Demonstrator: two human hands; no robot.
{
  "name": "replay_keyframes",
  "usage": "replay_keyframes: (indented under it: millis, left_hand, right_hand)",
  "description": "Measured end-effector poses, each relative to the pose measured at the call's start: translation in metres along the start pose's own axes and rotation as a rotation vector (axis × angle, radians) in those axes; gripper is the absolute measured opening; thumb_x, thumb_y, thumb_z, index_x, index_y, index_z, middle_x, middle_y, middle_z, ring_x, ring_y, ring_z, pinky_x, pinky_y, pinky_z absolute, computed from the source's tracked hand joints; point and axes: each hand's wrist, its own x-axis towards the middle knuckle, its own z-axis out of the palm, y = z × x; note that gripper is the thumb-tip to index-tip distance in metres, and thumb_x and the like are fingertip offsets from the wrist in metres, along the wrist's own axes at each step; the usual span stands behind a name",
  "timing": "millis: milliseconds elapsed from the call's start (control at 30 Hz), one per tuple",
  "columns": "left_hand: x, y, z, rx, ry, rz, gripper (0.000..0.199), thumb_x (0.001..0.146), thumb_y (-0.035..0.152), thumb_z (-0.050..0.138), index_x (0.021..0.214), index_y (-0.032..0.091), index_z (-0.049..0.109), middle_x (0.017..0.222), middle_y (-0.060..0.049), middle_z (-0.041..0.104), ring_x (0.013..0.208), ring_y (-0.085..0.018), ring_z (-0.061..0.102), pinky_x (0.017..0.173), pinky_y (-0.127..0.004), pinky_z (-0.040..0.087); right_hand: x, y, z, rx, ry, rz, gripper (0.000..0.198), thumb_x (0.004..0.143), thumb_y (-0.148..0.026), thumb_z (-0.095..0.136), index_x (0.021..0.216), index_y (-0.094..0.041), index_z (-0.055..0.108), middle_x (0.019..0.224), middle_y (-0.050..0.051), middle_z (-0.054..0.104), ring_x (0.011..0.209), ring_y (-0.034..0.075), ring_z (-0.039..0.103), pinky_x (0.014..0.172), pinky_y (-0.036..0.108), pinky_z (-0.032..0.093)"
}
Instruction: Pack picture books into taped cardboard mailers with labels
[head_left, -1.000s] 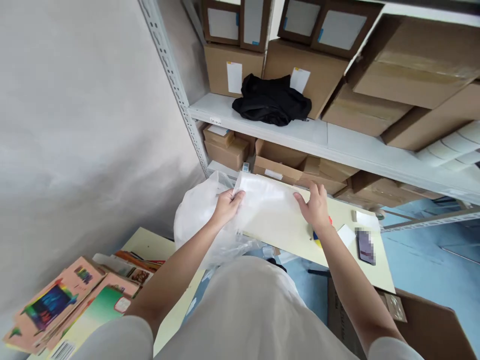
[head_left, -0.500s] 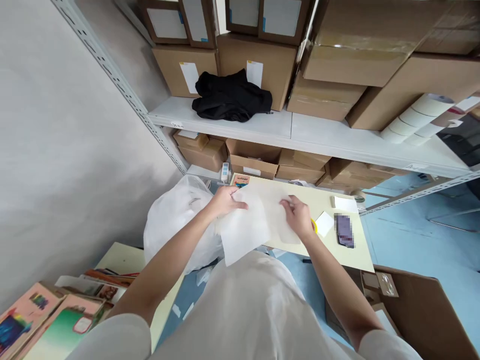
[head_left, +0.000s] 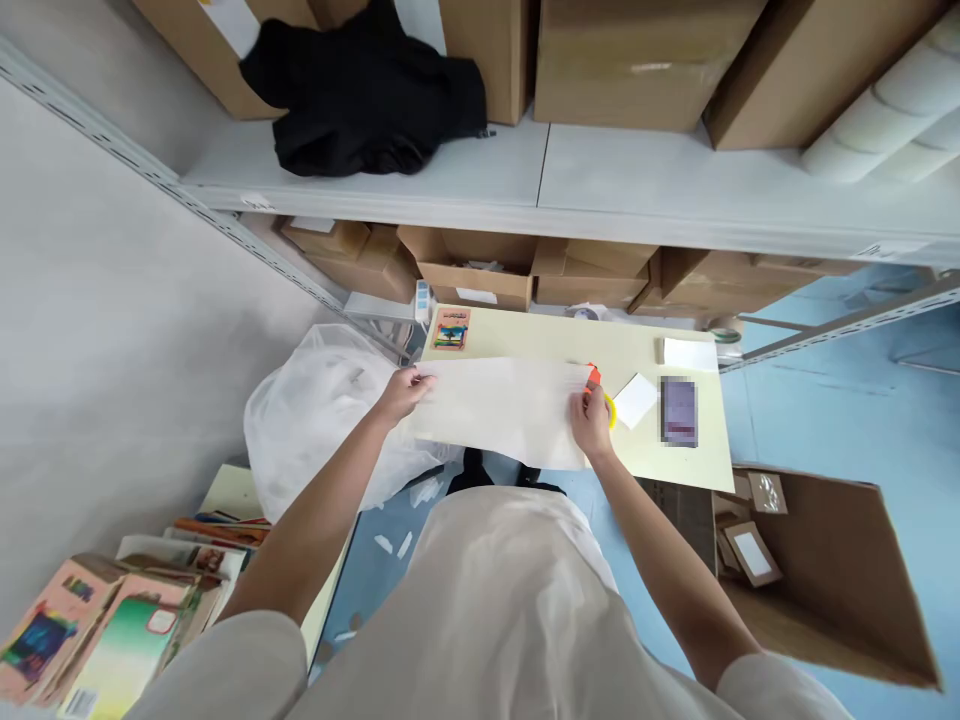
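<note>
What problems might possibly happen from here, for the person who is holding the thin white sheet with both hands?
1. The thin white sheet, stretched between the left hand and the right hand, might crease or tear if pulled too hard.
2. The right hand is close beside an orange item and might bump it.
3. The phone lies toward the right end of the table, so a wide arm sweep could knock it off.

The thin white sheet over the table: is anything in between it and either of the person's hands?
Nothing visible is: the left hand holds one end of the white sheet and the right hand the other. An orange object shows close beside the right hand; whether it touches the sheet is unclear.
</note>
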Motion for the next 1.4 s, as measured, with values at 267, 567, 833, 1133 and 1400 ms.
replay_keyframes:
  millis: [267,567,833,1133,1400]
  left_hand:
    - [0.031,-0.058,0.01,-0.063,-0.076,-0.11,0.032,0.056,0.033,0.07,0.081,0.015,0.06,0.077,-0.003,0.067,0.071,-0.015,0.062,0.07,-0.027,0.05]
    - [0.076,-0.101,0.022,0.207,0.01,-0.116,0.021,0.062,0.019,0.059,0.083,0.016,0.059,0.079,-0.003,0.067,0.077,-0.015,0.064,0.078,-0.028,0.05]
    - [0.08,-0.091,0.027,0.494,-0.001,0.051,0.051,0.074,0.016,0.055,0.125,0.015,0.049,0.123,-0.014,0.057,0.117,-0.024,0.053,0.1,-0.037,0.041]
    - [0.027,-0.084,0.075,1.033,-0.582,0.393,0.056,0.085,0.032,0.053,0.137,0.017,0.042,0.154,-0.017,0.016,0.143,-0.034,0.009,0.112,-0.052,0.018]
    - [0.03,-0.109,0.063,0.961,-0.582,0.257,0.059,0.088,0.04,0.047,0.142,0.021,0.033,0.156,-0.015,0.01,0.143,-0.035,0.006,0.11,-0.054,0.021]
  right_hand:
    - [-0.016,0.032,0.043,-0.085,0.008,0.131,0.03,0.083,-0.019,0.036,0.112,-0.015,0.037,0.099,0.014,0.057,0.08,0.021,0.059,0.069,0.036,0.047]
    - [-0.009,0.054,0.084,-0.301,-0.145,0.127,0.024,0.082,-0.011,0.035,0.085,-0.017,0.058,0.09,0.011,0.055,0.082,0.022,0.055,0.074,0.035,0.047]
    - [-0.013,0.055,0.092,-0.416,-0.264,0.098,0.037,0.079,-0.01,0.048,0.115,-0.013,0.057,0.121,0.018,0.049,0.115,0.03,0.047,0.097,0.047,0.04]
    - [-0.017,0.032,0.114,-0.468,-0.366,0.114,0.045,0.077,-0.009,0.053,0.122,-0.014,0.053,0.138,0.019,0.037,0.127,0.031,0.038,0.101,0.048,0.038]
    - [-0.005,0.017,0.119,-0.564,-0.419,0.15,0.04,0.079,-0.013,0.055,0.119,-0.015,0.057,0.138,0.018,0.041,0.128,0.033,0.036,0.099,0.049,0.04]
